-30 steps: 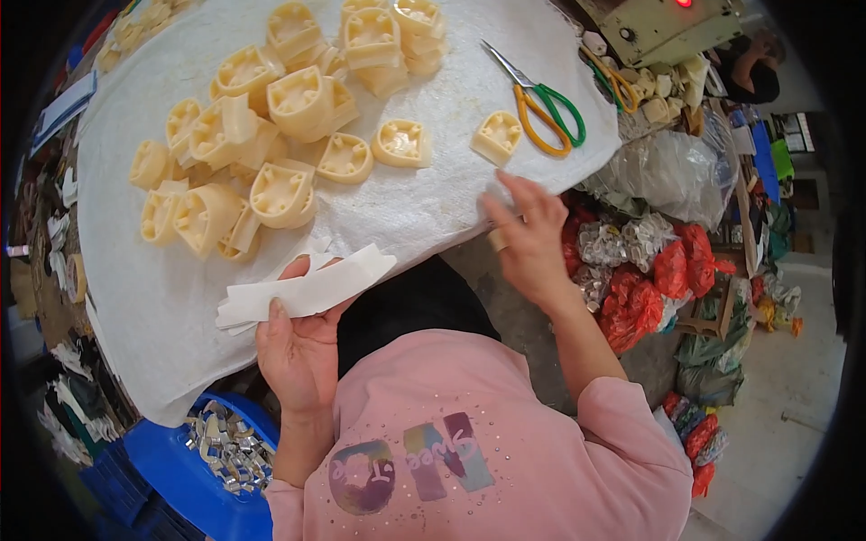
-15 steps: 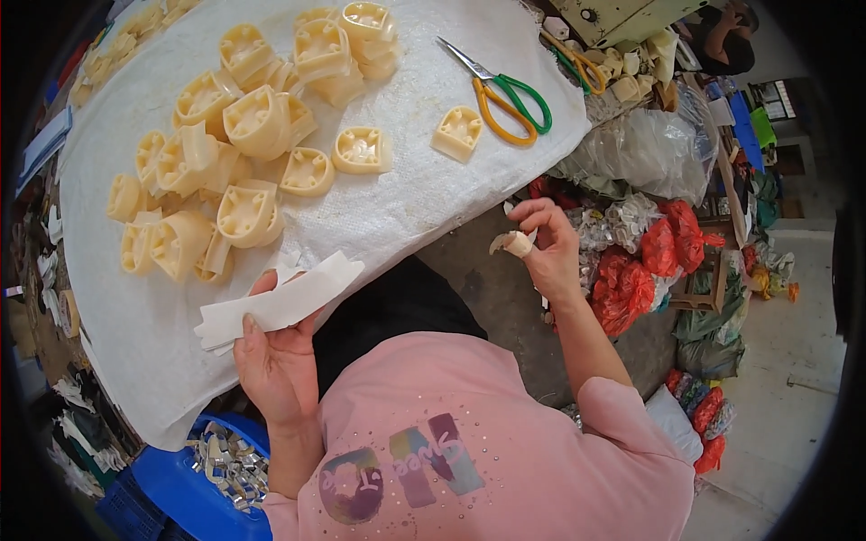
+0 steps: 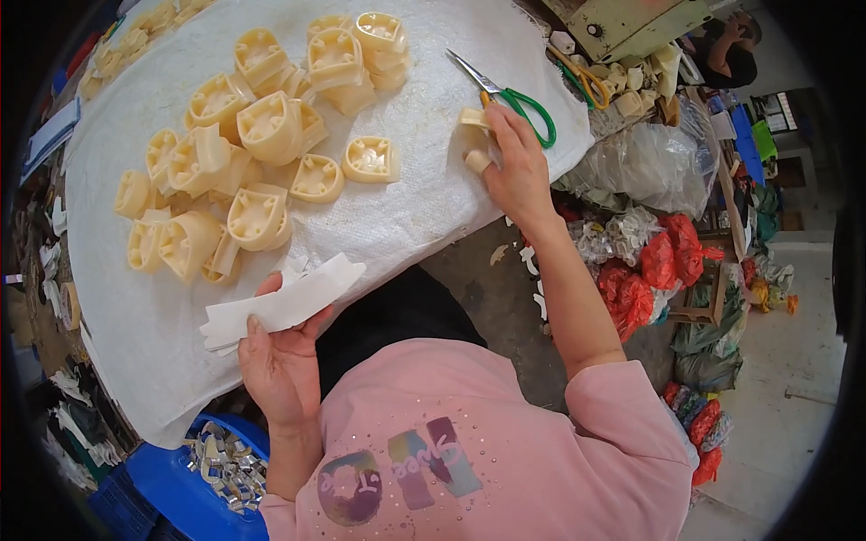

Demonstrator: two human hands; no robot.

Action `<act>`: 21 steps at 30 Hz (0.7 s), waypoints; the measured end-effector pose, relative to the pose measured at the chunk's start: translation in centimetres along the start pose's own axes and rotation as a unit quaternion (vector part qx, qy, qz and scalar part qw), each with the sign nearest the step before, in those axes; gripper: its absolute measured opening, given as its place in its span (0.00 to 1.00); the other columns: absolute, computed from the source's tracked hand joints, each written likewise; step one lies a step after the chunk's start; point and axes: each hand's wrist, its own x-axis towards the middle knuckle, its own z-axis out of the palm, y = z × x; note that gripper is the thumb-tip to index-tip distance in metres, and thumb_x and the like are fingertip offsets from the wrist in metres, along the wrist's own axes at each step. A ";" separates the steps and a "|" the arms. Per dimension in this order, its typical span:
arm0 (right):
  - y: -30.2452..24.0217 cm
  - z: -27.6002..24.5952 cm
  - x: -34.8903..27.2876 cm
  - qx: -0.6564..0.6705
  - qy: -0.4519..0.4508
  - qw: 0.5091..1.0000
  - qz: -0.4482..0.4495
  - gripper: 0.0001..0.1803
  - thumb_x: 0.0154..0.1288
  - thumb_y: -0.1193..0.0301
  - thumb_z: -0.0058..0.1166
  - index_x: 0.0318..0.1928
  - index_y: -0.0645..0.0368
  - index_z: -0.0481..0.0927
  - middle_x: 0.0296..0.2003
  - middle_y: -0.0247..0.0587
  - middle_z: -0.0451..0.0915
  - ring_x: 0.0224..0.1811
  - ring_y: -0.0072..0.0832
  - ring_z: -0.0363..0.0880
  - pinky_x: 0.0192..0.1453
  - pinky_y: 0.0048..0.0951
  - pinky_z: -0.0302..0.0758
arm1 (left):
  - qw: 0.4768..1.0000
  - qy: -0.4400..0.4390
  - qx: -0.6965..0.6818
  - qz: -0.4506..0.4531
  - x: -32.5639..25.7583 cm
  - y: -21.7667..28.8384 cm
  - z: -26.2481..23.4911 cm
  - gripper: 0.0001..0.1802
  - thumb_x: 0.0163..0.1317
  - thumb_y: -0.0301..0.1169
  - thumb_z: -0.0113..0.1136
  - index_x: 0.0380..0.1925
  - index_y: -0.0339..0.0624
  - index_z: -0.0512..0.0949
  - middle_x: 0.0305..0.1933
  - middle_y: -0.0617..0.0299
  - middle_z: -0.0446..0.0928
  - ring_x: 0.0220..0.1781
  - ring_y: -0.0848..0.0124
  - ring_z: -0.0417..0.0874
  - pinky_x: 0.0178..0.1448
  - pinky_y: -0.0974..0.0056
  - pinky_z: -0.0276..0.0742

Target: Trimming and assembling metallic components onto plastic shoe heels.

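My left hand (image 3: 281, 374) is closed on several white strips (image 3: 284, 305), held flat between thumb and fingers over the table's near edge. To the right, my right hand (image 3: 520, 171) reaches over the table with its fingers on a cream plastic part (image 3: 473, 118), which is tilted on edge. A beige cover (image 3: 478, 161) wraps the right thumb tip. Behind that hand lie scissors (image 3: 532, 115) with one green handle; the fingers mostly hide the orange handle. Left of the hand, a single cream part (image 3: 371, 160) sits beside a heap of similar rounded, hollow parts (image 3: 269, 128).
A white woven sheet (image 3: 388, 230) covers the table. At lower left stands a blue tub (image 3: 167, 478) of small shiny pieces. Red plastic bags (image 3: 624, 293) and a clear bag (image 3: 636, 149) lie right of the table. Another person (image 3: 729, 54) is at the far right.
My right hand has moved from beyond the table's edge up onto the sheet and taken hold of the lone cream part, now tilted up. My left hand still holds the strips.
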 end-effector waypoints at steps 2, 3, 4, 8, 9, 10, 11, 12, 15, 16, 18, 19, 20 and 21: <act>0.1 0.5 0.8 -0.001 0.018 1.000 -0.010 0.26 0.48 0.83 0.57 0.52 0.60 0.74 0.54 0.48 0.72 0.55 0.48 0.70 0.61 0.41 0.67 | 1.000 -0.003 0.008 -0.002 0.1 0.1 0.2 0.25 0.72 0.37 0.37 0.61 0.28 0.62 0.60 0.47 0.69 0.59 0.55 0.75 0.58 0.51 0.78; -0.3 0.5 1.2 -0.053 0.026 0.998 -0.014 0.25 0.47 0.83 0.56 0.50 0.58 0.76 0.52 0.47 0.73 0.53 0.47 0.70 0.60 0.41 0.68 | 1.000 -0.008 0.016 -0.007 0.1 0.2 0.3 0.26 0.72 0.38 0.38 0.60 0.26 0.62 0.59 0.45 0.69 0.59 0.54 0.75 0.60 0.50 0.76; -0.6 0.6 1.5 -0.104 0.033 0.994 -0.018 0.24 0.47 0.84 0.55 0.49 0.57 0.77 0.50 0.46 0.74 0.51 0.47 0.70 0.59 0.41 0.68 | 1.000 -0.006 0.017 -0.003 0.2 0.1 0.4 0.26 0.72 0.38 0.38 0.60 0.26 0.62 0.59 0.45 0.69 0.59 0.54 0.75 0.60 0.50 0.76; 0.3 1.2 3.0 -0.016 0.006 1.000 -0.014 0.24 0.46 0.88 0.49 0.45 0.55 0.80 0.43 0.46 0.75 0.50 0.43 0.72 0.54 0.37 0.70 | 1.000 0.014 -0.007 0.020 -0.4 0.2 0.2 0.27 0.72 0.38 0.42 0.61 0.27 0.61 0.59 0.46 0.69 0.58 0.55 0.75 0.59 0.50 0.76; -0.9 0.3 3.0 -0.008 0.012 1.000 -0.017 0.22 0.48 0.88 0.50 0.45 0.57 0.80 0.43 0.47 0.75 0.47 0.43 0.74 0.51 0.34 0.72 | 0.999 -0.011 -0.025 0.016 -0.3 0.1 0.0 0.26 0.72 0.38 0.41 0.61 0.26 0.61 0.59 0.46 0.69 0.58 0.55 0.76 0.59 0.50 0.76; -1.8 -0.6 2.9 0.069 0.022 0.997 -0.023 0.20 0.51 0.87 0.51 0.46 0.59 0.79 0.42 0.45 0.75 0.46 0.40 0.76 0.51 0.31 0.73 | 0.998 -0.040 -0.043 0.011 0.0 0.0 0.0 0.26 0.72 0.38 0.41 0.61 0.26 0.61 0.59 0.46 0.69 0.57 0.56 0.76 0.60 0.50 0.75; -3.7 -1.4 2.3 0.207 0.025 0.978 0.024 0.18 0.58 0.85 0.52 0.50 0.61 0.76 0.42 0.42 0.75 0.45 0.34 0.77 0.52 0.30 0.75 | 0.999 -0.024 -0.037 0.026 0.1 0.1 0.0 0.26 0.72 0.38 0.41 0.61 0.26 0.61 0.59 0.46 0.69 0.57 0.56 0.76 0.60 0.50 0.75; -6.8 -2.3 1.7 0.321 0.040 0.944 0.063 0.17 0.63 0.82 0.52 0.53 0.62 0.74 0.44 0.40 0.75 0.46 0.29 0.76 0.52 0.28 0.76 | 0.999 -0.013 -0.034 0.020 0.0 0.1 0.1 0.26 0.72 0.38 0.41 0.61 0.28 0.61 0.59 0.48 0.70 0.57 0.57 0.76 0.60 0.51 0.75; -13.0 -3.5 -0.3 0.405 -0.038 0.912 -0.049 0.25 0.61 0.71 0.61 0.58 0.60 0.68 0.41 0.45 0.78 0.42 0.31 0.77 0.48 0.32 0.74 | 0.999 -0.002 -0.034 0.024 0.1 0.2 0.5 0.25 0.73 0.37 0.39 0.61 0.28 0.61 0.59 0.48 0.69 0.59 0.59 0.74 0.63 0.53 0.71; -14.2 -2.8 -0.4 0.438 -0.064 0.892 -0.087 0.24 0.62 0.68 0.60 0.56 0.60 0.69 0.41 0.48 0.79 0.43 0.36 0.77 0.48 0.33 0.73 | 0.999 0.000 -0.037 0.033 0.1 0.3 0.7 0.25 0.73 0.36 0.38 0.61 0.25 0.60 0.61 0.47 0.68 0.60 0.60 0.72 0.65 0.53 0.69; -15.4 -1.0 -1.2 0.503 -0.072 0.853 -0.119 0.22 0.62 0.71 0.59 0.54 0.60 0.70 0.46 0.53 0.76 0.47 0.40 0.76 0.47 0.35 0.75 | 0.999 0.011 -0.031 0.040 -0.1 0.4 1.1 0.25 0.74 0.36 0.37 0.61 0.26 0.60 0.62 0.47 0.67 0.62 0.61 0.71 0.66 0.54 0.67; -16.6 -0.2 -1.4 0.516 -0.061 0.848 -0.107 0.21 0.61 0.73 0.59 0.54 0.60 0.70 0.48 0.54 0.76 0.47 0.41 0.76 0.47 0.35 0.75 | 0.999 0.000 -0.021 0.034 -0.1 0.6 1.3 0.25 0.74 0.36 0.36 0.61 0.25 0.60 0.62 0.47 0.67 0.63 0.61 0.70 0.67 0.55 0.66; -17.5 0.5 -1.6 0.530 -0.051 0.841 -0.096 0.20 0.61 0.76 0.58 0.53 0.60 0.70 0.49 0.55 0.75 0.47 0.42 0.76 0.47 0.35 0.76 | 0.999 -0.011 -0.011 0.030 -0.2 0.9 1.5 0.25 0.74 0.36 0.35 0.61 0.25 0.60 0.63 0.47 0.66 0.64 0.61 0.69 0.68 0.56 0.66; -17.5 0.8 -1.7 0.508 -0.065 0.849 -0.126 0.19 0.59 0.79 0.57 0.52 0.59 0.70 0.49 0.56 0.75 0.47 0.44 0.76 0.47 0.35 0.76 | 0.999 -0.008 -0.012 0.035 -0.4 1.1 1.6 0.25 0.74 0.36 0.35 0.61 0.25 0.60 0.63 0.47 0.66 0.64 0.61 0.69 0.68 0.56 0.66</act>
